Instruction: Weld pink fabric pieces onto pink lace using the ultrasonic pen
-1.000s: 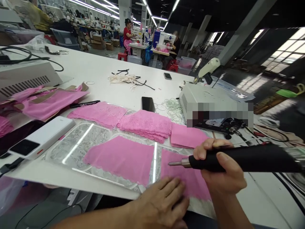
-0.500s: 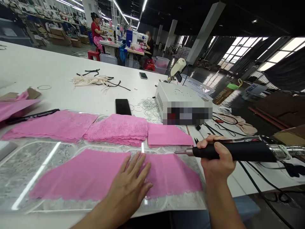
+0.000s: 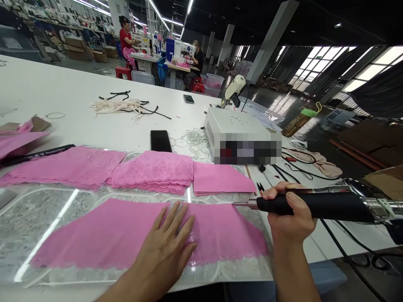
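Observation:
A long pink fabric panel [image 3: 103, 237] with a scalloped lower edge lies on a clear, grey-patterned mat [image 3: 19, 233]. My left hand [image 3: 171, 243] rests flat across its middle, fingers slightly spread. My right hand [image 3: 292, 209] is wrapped round a black handheld ultrasonic welder [image 3: 333, 205], held level. Its thin metal tip reaches the panel's upper right corner; whether it presses on the cloth I cannot tell. Behind the panel lie a lace stack [image 3: 154, 172], another pink lace piece [image 3: 72, 165] and a smooth pink stack [image 3: 222, 178].
A grey-white control box [image 3: 239, 121] stands beyond the stacks, near tangled white elastic [image 3: 198, 142] and a black phone [image 3: 160, 141]. Small snips [image 3: 260, 187] lie by my right hand. Black cables [image 3: 340, 247] trail at the right. Two people work at sewing machines in the background.
The view has shifted slightly. My left hand sits a little further left on the panel. The welder's tip stays at the upper right corner, its rear end a touch lower.

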Demonstrator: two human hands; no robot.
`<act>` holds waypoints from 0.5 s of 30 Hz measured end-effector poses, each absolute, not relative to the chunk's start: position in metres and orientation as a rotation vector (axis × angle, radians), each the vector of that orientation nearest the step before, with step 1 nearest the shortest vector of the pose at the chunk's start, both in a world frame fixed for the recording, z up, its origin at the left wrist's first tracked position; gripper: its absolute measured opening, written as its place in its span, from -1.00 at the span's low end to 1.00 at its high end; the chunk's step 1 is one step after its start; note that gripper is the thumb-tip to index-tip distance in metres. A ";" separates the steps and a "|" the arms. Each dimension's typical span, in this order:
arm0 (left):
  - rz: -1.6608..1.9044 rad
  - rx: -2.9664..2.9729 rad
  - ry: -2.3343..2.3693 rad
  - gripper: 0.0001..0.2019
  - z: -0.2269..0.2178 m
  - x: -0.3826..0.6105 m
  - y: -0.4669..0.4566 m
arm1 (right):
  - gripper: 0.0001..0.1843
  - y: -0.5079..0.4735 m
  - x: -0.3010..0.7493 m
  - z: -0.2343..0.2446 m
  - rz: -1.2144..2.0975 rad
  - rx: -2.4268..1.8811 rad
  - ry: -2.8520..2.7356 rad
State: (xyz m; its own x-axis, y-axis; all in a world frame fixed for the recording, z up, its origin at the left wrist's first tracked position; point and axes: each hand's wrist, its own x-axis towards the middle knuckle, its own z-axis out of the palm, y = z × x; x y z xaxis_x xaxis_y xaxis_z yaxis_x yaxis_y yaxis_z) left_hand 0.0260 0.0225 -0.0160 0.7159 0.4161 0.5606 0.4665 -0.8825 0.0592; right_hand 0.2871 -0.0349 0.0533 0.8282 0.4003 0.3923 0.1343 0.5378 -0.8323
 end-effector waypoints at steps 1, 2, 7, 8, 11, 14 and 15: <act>-0.890 -2.822 -0.722 -0.61 -0.014 0.025 0.023 | -0.81 -0.035 0.287 0.054 0.161 -0.999 -0.585; -0.883 -2.812 -0.709 -0.61 -0.012 0.025 0.023 | -0.81 -0.036 0.288 0.056 0.155 -0.993 -0.567; -0.756 -2.856 -0.562 -0.61 0.008 0.040 0.013 | -0.80 -0.039 0.286 0.062 0.160 -0.982 -0.484; -0.728 -2.893 -0.540 -0.61 0.011 0.047 0.009 | -0.80 -0.040 0.286 0.062 0.157 -0.980 -0.486; -0.683 -2.994 -0.508 -0.57 0.013 0.074 -0.002 | -0.83 -0.043 0.289 0.064 0.149 -0.975 -0.489; -0.592 -3.057 -0.473 -0.52 0.008 0.102 -0.008 | -0.83 -0.046 0.293 0.065 0.166 -0.964 -0.479; -0.559 -3.071 -0.460 -0.51 0.007 0.109 -0.009 | -0.82 -0.047 0.295 0.065 0.170 -0.960 -0.480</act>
State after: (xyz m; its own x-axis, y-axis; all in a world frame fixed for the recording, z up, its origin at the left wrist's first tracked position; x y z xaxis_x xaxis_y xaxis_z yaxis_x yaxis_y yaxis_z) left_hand 0.1088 -0.0090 0.0067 0.8947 0.2859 0.3432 0.2812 -0.9575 0.0646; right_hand 0.2945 -0.0473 0.0655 0.8825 0.3474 0.3169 0.0697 0.5700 -0.8187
